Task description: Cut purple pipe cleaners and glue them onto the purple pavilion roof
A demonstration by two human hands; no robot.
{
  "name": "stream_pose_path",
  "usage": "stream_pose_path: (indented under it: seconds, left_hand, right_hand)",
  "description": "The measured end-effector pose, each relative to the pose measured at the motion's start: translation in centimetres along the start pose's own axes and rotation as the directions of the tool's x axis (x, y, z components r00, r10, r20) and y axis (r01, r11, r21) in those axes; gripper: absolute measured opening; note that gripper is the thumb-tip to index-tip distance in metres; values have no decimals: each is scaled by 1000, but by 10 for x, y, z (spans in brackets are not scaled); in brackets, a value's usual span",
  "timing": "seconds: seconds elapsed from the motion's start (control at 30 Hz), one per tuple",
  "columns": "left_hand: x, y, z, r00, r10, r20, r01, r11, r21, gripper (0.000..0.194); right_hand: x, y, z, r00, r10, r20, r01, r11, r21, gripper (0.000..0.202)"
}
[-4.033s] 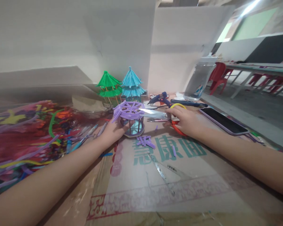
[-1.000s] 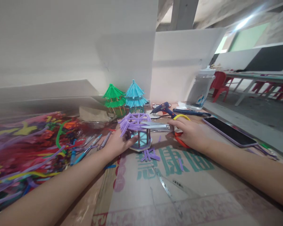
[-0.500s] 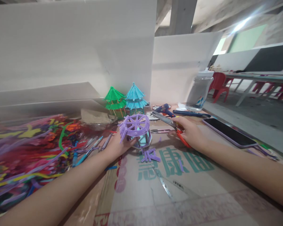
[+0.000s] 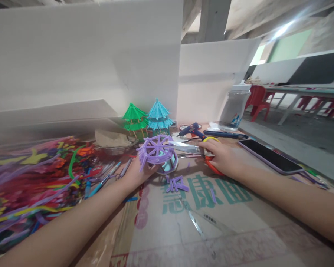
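Note:
A purple pavilion frame (image 4: 157, 148) with a spoked round top is tilted slightly, and my left hand (image 4: 137, 171) grips it from the left, fingers partly hidden behind it. My right hand (image 4: 222, 157) is closed on scissors (image 4: 187, 147) with orange and yellow handles. Their blades point left, with the tips at the right edge of the spoked top. Below the frame, cut purple pieces (image 4: 177, 184) lie on the printed cardboard (image 4: 167, 233). Another purple strip (image 4: 213, 195) rests farther right.
Green (image 4: 134, 116) and blue (image 4: 158, 113) pavilions stand behind. A glue gun (image 4: 192, 129), water bottle (image 4: 235, 107) and phone (image 4: 269, 155) are at the back and right. Colourful pipe cleaners (image 4: 30, 178) heap up at left, beside a bowl (image 4: 115, 148) and pens (image 4: 105, 178).
The scissors have turned level and moved left to the frame's top edge, and their yellow handle now shows. The purple frame has tipped a little to the left in my left hand.

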State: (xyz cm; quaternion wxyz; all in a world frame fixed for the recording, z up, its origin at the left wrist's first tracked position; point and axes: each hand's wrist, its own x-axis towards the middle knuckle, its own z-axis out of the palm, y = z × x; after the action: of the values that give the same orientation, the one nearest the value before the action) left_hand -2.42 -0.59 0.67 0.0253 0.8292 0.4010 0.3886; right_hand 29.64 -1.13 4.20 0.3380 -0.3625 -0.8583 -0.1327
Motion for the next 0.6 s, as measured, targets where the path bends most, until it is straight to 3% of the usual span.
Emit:
stream_pose_path:
  seconds: [0.4, 0.6]
  left_hand:
    - [-5, 2, -2, 1000, -16, 25, 18, 997, -75, 52]
    - [-6, 7, -2, 997, -61, 55, 59, 998, 33, 54]
  right_hand:
    - [0, 0, 0, 998, -64, -29, 64, 998, -14, 27]
    - [-1, 1, 2, 987, -136, -80, 130, 989, -72, 29]
